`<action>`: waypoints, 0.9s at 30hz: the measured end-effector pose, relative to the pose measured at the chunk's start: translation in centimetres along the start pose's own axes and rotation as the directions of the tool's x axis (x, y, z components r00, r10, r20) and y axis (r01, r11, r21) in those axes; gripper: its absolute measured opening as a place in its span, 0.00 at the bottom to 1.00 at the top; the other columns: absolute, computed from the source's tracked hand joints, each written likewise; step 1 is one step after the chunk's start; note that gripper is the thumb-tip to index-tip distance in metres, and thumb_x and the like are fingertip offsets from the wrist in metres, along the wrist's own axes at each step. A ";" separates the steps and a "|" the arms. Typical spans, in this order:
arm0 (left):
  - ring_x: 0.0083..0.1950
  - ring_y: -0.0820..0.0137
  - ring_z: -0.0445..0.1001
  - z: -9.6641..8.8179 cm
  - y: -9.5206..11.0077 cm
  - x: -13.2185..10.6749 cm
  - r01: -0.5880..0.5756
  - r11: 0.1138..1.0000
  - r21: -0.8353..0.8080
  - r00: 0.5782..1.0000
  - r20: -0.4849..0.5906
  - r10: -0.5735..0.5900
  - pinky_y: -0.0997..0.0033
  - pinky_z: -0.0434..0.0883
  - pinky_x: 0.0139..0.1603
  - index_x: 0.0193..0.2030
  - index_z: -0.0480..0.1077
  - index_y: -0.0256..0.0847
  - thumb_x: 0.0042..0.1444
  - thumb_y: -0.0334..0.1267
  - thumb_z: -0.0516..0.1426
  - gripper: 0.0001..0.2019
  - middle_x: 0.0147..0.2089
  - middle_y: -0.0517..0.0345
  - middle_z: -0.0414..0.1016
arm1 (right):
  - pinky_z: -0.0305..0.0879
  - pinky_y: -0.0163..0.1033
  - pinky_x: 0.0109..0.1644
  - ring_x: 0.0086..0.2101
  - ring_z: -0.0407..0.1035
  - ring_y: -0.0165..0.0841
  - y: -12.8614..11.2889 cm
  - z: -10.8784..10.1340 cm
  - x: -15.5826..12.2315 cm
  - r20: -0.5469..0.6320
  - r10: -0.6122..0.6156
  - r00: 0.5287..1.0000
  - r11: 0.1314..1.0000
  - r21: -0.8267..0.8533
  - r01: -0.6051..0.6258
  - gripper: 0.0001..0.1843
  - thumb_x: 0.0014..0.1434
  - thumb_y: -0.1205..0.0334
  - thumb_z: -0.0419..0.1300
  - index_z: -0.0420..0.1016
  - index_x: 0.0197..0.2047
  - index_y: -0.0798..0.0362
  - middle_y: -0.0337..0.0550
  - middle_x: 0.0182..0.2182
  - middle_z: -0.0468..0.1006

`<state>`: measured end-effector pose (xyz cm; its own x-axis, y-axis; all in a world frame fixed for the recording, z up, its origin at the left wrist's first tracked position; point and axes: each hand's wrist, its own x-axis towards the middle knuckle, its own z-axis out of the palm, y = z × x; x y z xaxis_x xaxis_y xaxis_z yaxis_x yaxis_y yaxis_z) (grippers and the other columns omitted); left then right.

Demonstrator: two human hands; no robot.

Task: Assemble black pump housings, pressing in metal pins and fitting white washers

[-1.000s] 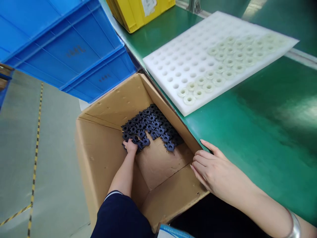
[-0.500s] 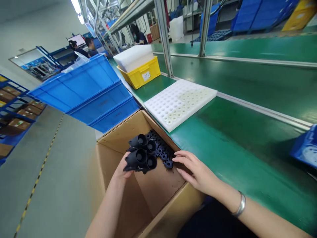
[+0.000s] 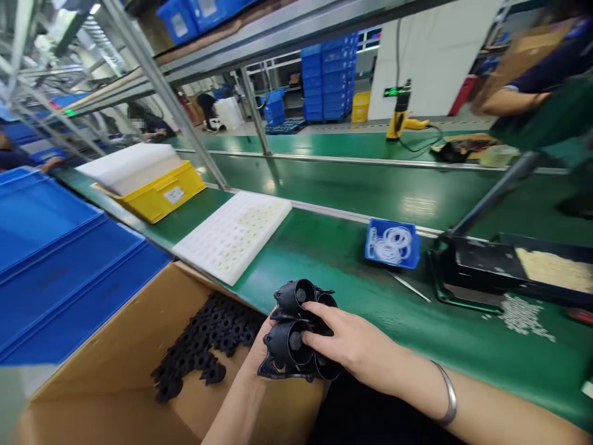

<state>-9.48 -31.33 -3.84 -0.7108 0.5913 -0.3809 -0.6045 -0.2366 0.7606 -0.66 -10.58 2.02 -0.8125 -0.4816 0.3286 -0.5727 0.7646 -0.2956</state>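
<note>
A small stack of black plastic housings (image 3: 283,351), round cups with flanged ends, is between my hands above the box's right edge. My left hand (image 3: 260,347) is closed around them from the left, its fingers mostly hidden behind them. From the right, my right hand (image 3: 348,334) grips the same housings, thumb and forefinger at the rims of two cups. Below on the left, an open cardboard box (image 3: 102,327) has many more black parts (image 3: 204,334) lying in rows on its bottom.
On the green bench lie a white foam tray (image 3: 222,241) with holes, a blue bin (image 3: 393,244) of white rings, tweezers (image 3: 407,284), a black fixture (image 3: 482,262) and loose small parts (image 3: 523,315). A yellow crate (image 3: 162,194) and blue crates (image 3: 50,266) stand left. A co-worker (image 3: 528,99) is across.
The view has turned right. My left hand has carried the housings out of the box toward the bench, and my right hand has moved from the box edge onto them.
</note>
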 end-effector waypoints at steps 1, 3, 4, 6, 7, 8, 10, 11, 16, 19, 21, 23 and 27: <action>0.50 0.57 0.77 0.7 -0.6 0.6 -0.007 1.000 -0.003 1.000 0.002 0.007 0.58 0.74 0.53 0.52 0.75 0.39 0.54 0.51 0.65 0.23 0.43 0.53 0.81 | 0.71 0.42 0.53 0.52 0.69 0.38 0.4 -0.6 -0.4 0.023 0.023 0.999 1.000 0.013 -0.023 0.17 0.68 0.68 0.51 0.70 0.58 0.51 0.57 0.65 0.60; 0.50 0.58 0.77 2.0 -1.7 1.6 -0.028 0.999 -0.016 1.000 0.008 0.028 0.59 0.74 0.54 0.49 0.76 0.40 0.50 0.52 0.67 0.24 0.43 0.54 0.81 | 0.71 0.42 0.54 0.52 0.70 0.39 1.5 -1.9 -1.0 0.077 0.065 0.995 0.996 0.054 -0.070 0.19 0.66 0.70 0.54 0.71 0.59 0.49 0.55 0.65 0.60; 0.50 0.58 0.77 2.7 -2.2 2.1 -0.036 0.999 -0.022 0.999 0.014 0.036 0.59 0.74 0.54 0.49 0.76 0.41 0.48 0.53 0.68 0.25 0.43 0.54 0.81 | 0.71 0.41 0.53 0.52 0.70 0.39 2.1 -2.5 -1.1 0.106 0.090 0.990 0.992 0.075 -0.099 0.20 0.65 0.70 0.55 0.72 0.58 0.48 0.54 0.65 0.61; 0.52 0.56 0.76 3.9 -2.8 3.0 -0.036 0.999 -0.020 0.998 0.041 0.037 0.57 0.74 0.54 0.49 0.76 0.41 0.48 0.56 0.67 0.26 0.45 0.52 0.80 | 0.71 0.39 0.51 0.48 0.73 0.37 3.3 -3.7 -1.4 0.157 0.135 0.978 0.982 0.112 -0.153 0.19 0.65 0.70 0.55 0.74 0.56 0.47 0.52 0.63 0.63; 0.53 0.55 0.75 4.3 -2.9 3.3 -0.032 0.999 -0.011 0.998 0.058 0.033 0.56 0.74 0.54 0.49 0.76 0.40 0.49 0.56 0.67 0.26 0.47 0.51 0.80 | 0.71 0.38 0.49 0.46 0.74 0.35 3.8 -4.3 -1.4 0.182 0.146 0.972 0.978 0.123 -0.170 0.18 0.65 0.69 0.55 0.75 0.55 0.47 0.51 0.62 0.64; 0.54 0.55 0.75 4.6 -2.7 3.5 -0.028 1.000 0.001 0.997 0.074 0.028 0.57 0.74 0.54 0.50 0.75 0.40 0.49 0.54 0.67 0.26 0.49 0.50 0.79 | 0.71 0.37 0.47 0.43 0.74 0.33 4.2 -4.9 -1.5 0.206 0.147 0.967 0.977 0.125 -0.175 0.17 0.66 0.69 0.54 0.76 0.54 0.47 0.51 0.61 0.65; 0.57 0.56 0.73 4.6 -1.9 3.5 -0.040 0.997 0.066 0.995 0.095 0.033 0.62 0.73 0.55 0.54 0.74 0.41 0.47 0.44 0.71 0.27 0.56 0.49 0.77 | 0.70 0.36 0.43 0.37 0.74 0.31 4.8 -5.7 -1.4 0.245 0.132 0.961 0.984 0.084 -0.157 0.15 0.66 0.69 0.54 0.77 0.52 0.47 0.49 0.59 0.67; 0.59 0.56 0.72 4.3 -1.3 3.4 -0.055 0.991 0.121 0.995 0.091 0.044 0.64 0.73 0.55 0.57 0.72 0.43 0.46 0.39 0.72 0.30 0.59 0.50 0.74 | 0.70 0.36 0.41 0.36 0.74 0.31 5.0 -5.9 -1.4 0.263 0.129 0.956 0.989 0.034 -0.142 0.15 0.65 0.69 0.55 0.77 0.51 0.48 0.50 0.57 0.69; 0.66 0.53 0.68 1.2 1.9 1.9 -0.161 0.917 0.365 0.976 -0.077 0.202 0.64 0.75 0.53 0.59 0.69 0.46 0.54 0.41 0.67 0.26 0.66 0.48 0.68 | 0.66 0.37 0.32 0.27 0.73 0.33 5.3 -4.1 -1.2 0.380 0.235 0.895 0.949 -0.288 -0.127 0.11 0.60 0.75 0.56 0.78 0.40 0.54 0.53 0.43 0.74; 0.65 0.53 0.69 0.0 2.8 1.1 -0.183 0.912 0.368 0.956 -0.150 0.252 0.64 0.75 0.53 0.55 0.71 0.44 0.52 0.42 0.68 0.24 0.63 0.47 0.70 | 0.66 0.38 0.31 0.29 0.74 0.37 5.4 -2.3 -1.5 0.352 0.244 0.904 0.938 -0.321 -0.129 0.11 0.61 0.75 0.55 0.77 0.40 0.55 0.55 0.41 0.74; 0.63 0.54 0.71 -0.1 3.0 0.7 -0.184 0.911 0.368 0.948 -0.179 0.264 0.65 0.75 0.53 0.53 0.72 0.43 0.50 0.42 0.69 0.24 0.62 0.47 0.71 | 0.68 0.38 0.33 0.29 0.74 0.36 5.8 -2.0 -1.9 0.315 0.227 0.922 0.945 -0.298 -0.131 0.10 0.61 0.75 0.55 0.77 0.39 0.55 0.56 0.42 0.74; 0.62 0.55 0.72 0.3 3.0 0.4 -0.183 0.908 0.377 0.946 -0.183 0.267 0.65 0.75 0.54 0.52 0.72 0.42 0.50 0.43 0.69 0.23 0.60 0.48 0.72 | 0.70 0.39 0.36 0.30 0.75 0.35 6.4 -2.4 -2.5 0.278 0.213 0.937 0.961 -0.233 -0.150 0.10 0.61 0.76 0.56 0.77 0.39 0.56 0.56 0.43 0.74; 0.60 0.55 0.73 1.6 2.3 0.3 -0.190 0.884 0.427 0.952 -0.141 0.272 0.63 0.74 0.55 0.50 0.73 0.42 0.51 0.42 0.69 0.21 0.57 0.48 0.74 | 0.72 0.39 0.47 0.42 0.76 0.36 8.0 -4.2 -3.8 0.138 0.222 0.965 0.974 0.014 -0.226 0.14 0.62 0.75 0.55 0.77 0.46 0.52 0.53 0.51 0.73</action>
<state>-10.47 -30.42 -1.37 -0.8920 0.3894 -0.2297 -0.2460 0.0081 0.9692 -1.66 -0.86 2.17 -0.9262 -0.3548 0.1275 -0.3762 0.8476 -0.3743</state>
